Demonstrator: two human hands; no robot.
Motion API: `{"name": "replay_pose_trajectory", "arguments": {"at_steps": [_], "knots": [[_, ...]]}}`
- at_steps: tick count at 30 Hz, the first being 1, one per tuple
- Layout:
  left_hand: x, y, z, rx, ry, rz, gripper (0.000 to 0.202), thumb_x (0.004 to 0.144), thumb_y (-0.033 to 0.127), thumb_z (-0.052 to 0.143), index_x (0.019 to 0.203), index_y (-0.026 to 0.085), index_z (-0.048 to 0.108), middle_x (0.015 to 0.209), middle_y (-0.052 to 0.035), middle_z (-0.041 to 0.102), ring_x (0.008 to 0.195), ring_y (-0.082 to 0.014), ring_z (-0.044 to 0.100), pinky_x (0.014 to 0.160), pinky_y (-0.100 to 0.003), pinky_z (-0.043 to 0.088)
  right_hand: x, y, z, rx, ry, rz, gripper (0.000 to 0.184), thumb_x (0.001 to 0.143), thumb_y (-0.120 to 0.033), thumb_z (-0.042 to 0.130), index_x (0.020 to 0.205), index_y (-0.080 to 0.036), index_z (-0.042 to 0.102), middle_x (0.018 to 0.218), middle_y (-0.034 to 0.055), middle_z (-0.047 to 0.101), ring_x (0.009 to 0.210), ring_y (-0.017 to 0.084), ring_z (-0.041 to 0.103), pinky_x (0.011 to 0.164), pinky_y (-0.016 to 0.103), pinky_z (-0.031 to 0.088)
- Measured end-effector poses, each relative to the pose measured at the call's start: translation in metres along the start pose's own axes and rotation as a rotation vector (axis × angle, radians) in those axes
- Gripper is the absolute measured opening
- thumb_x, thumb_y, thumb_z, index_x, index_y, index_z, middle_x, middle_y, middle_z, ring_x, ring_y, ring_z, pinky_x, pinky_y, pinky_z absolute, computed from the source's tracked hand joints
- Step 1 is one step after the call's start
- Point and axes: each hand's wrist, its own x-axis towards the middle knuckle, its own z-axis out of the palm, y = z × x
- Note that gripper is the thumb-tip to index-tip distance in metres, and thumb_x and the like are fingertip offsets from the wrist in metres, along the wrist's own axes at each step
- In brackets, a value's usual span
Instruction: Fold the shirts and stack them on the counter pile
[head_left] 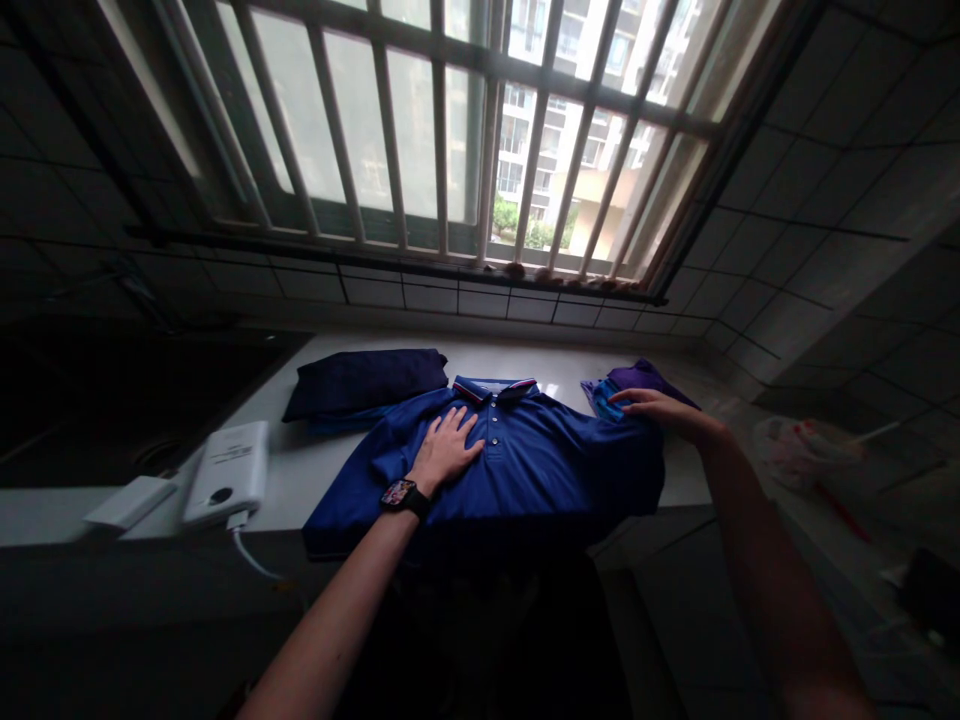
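Observation:
A blue polo shirt (525,470) lies spread front side up on the counter, its striped collar toward the window and its lower part hanging over the front edge. My left hand (448,450), with a black watch on the wrist, rests flat on the chest beside the button placket, fingers spread. Over the shirt's right shoulder is my right hand (656,408), fingers stretched out and holding nothing I can see. Just beyond those fingers sits a small heap of purple and blue cloth (637,378). Folded dark blue clothes (367,385) lie at the shirt's upper left.
A white power bank (229,470) with a white cable (251,555) stands left on the counter (289,485), near a small white box (131,503). Far left is a dark sink (150,400). A plastic bag (799,450) lies right. Behind is a barred window (450,150).

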Motion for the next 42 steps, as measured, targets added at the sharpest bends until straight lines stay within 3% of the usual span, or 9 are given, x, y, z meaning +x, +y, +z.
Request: {"name": "replay_pose_trajectory", "arguments": {"at_steps": [6,12,18,20,23,27,35,40,42], "knots": [[-0.001,0.001,-0.001,-0.008,0.009,-0.006,0.06,0.098,0.05,0.04,0.15,0.021,0.048,0.162,-0.0114,0.038,0.152,-0.0287,0.031,0.122,-0.048,0.028,0.019,-0.023,0.02,0.065,-0.061,-0.071,0.035,0.081,-0.03,0.067,0.114,-0.019,0.074,0.116,0.0104,0.073,0.094,0.022,0.068,0.077,0.028,0.055],[-0.001,0.001,-0.001,-0.005,0.003,-0.006,0.06,0.099,0.051,0.039,0.15,0.021,0.048,0.162,-0.0108,0.038,0.152,-0.0286,0.031,0.122,-0.047,0.026,0.029,-0.031,0.025,-0.122,0.086,0.038,0.035,0.081,-0.019,0.063,0.116,-0.014,0.07,0.107,0.0118,0.073,0.084,0.019,0.067,0.073,0.026,0.055],[-0.001,0.001,-0.001,-0.005,0.006,-0.005,0.06,0.099,0.051,0.04,0.151,0.021,0.048,0.162,-0.0116,0.038,0.152,-0.0284,0.031,0.122,-0.046,0.028,-0.003,-0.064,0.044,0.308,-0.202,-0.124,0.054,0.096,-0.045,0.047,0.145,-0.023,0.045,0.126,0.0139,0.069,0.098,0.022,0.07,0.061,0.026,0.055],[-0.002,0.002,-0.003,-0.004,0.0,-0.004,0.06,0.099,0.05,0.04,0.151,0.02,0.047,0.162,-0.0123,0.038,0.152,-0.0283,0.031,0.122,-0.047,0.028,-0.009,-0.067,0.05,0.428,-0.162,-0.187,0.055,0.099,-0.047,0.036,0.149,-0.022,0.039,0.134,0.0163,0.064,0.109,0.024,0.068,0.064,0.028,0.057],[-0.002,0.003,-0.005,-0.006,-0.005,-0.002,0.061,0.099,0.05,0.039,0.151,0.019,0.047,0.163,-0.0125,0.037,0.152,-0.0278,0.03,0.122,-0.047,0.027,-0.007,-0.051,0.061,0.436,-0.062,-0.224,0.05,0.096,-0.049,0.045,0.136,-0.019,0.052,0.128,0.0158,0.067,0.107,0.023,0.069,0.071,0.029,0.058],[-0.002,0.002,-0.004,-0.012,-0.003,-0.002,0.061,0.099,0.051,0.038,0.151,0.02,0.047,0.163,-0.0118,0.037,0.152,-0.027,0.03,0.123,-0.046,0.026,-0.011,-0.02,0.084,0.156,-0.269,-0.137,0.04,0.085,-0.051,0.066,0.104,-0.016,0.07,0.101,0.0103,0.074,0.081,0.018,0.069,0.063,0.027,0.055],[-0.002,0.002,-0.004,-0.022,-0.005,-0.004,0.061,0.099,0.052,0.039,0.151,0.021,0.046,0.163,-0.0107,0.037,0.152,-0.0282,0.03,0.123,-0.048,0.026,-0.051,-0.022,0.12,0.058,-0.714,-0.085,0.057,0.095,-0.065,0.047,0.113,-0.015,0.069,0.073,0.0037,0.072,0.053,0.012,0.058,0.048,0.021,0.043],[-0.003,0.004,-0.006,-0.024,-0.017,-0.007,0.061,0.099,0.051,0.038,0.151,0.019,0.047,0.163,-0.0126,0.037,0.152,-0.0284,0.03,0.123,-0.048,0.026,-0.025,-0.01,0.134,-0.231,-0.021,-0.265,0.042,0.096,-0.043,0.053,0.128,-0.018,0.063,0.105,0.0102,0.073,0.086,0.021,0.069,0.078,0.031,0.053],[-0.003,0.003,-0.006,-0.024,-0.01,-0.006,0.061,0.099,0.051,0.039,0.151,0.019,0.047,0.163,-0.0124,0.037,0.152,-0.0281,0.03,0.123,-0.048,0.027,-0.013,-0.004,0.145,-0.4,0.108,-0.259,0.046,0.094,-0.037,0.059,0.137,-0.022,0.057,0.122,0.0113,0.07,0.103,0.024,0.068,0.088,0.033,0.052]]}}
